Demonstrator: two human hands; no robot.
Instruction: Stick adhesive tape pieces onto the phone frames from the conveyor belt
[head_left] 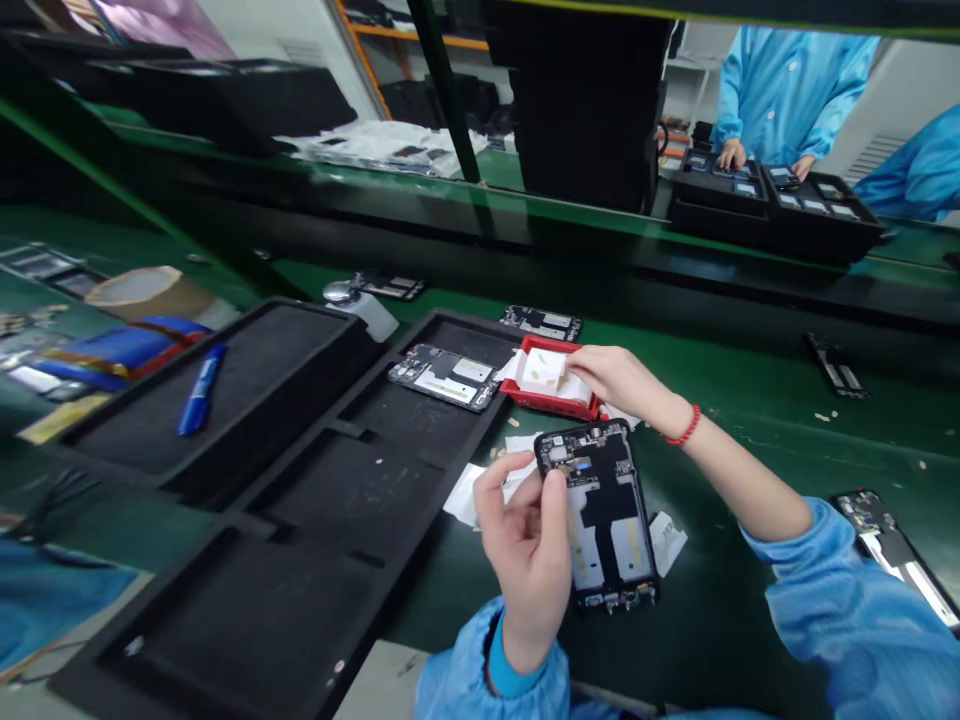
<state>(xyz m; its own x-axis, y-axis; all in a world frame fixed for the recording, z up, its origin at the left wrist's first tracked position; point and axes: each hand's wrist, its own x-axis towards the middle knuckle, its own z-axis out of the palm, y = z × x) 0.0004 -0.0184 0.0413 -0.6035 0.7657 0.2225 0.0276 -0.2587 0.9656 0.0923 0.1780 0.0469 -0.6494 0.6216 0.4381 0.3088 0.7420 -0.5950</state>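
Observation:
An opened smartphone [611, 510], its circuit board and inner frame exposed, lies at a slant on the green bench in front of me. My left hand [525, 540] is closed at its upper left corner, thumb and forefinger against the edge. My right hand [619, 380] reaches to a small red tray [551, 404] and pinches at the white paper [541, 370] inside it. Small beige pieces show on that paper. Whatever sits between the right fingertips is too small to make out. White paper scraps [465, 495] lie left of the phone and another scrap [666, 543] right of it.
A black compartment tray [337, 500] on the left bears another opened phone [446, 377]. A second black tray [262, 350] holds a blue marker [202, 390]. More phone frames lie behind and at right [896, 550]. Across the bench, a person in blue handles black trays [772, 210].

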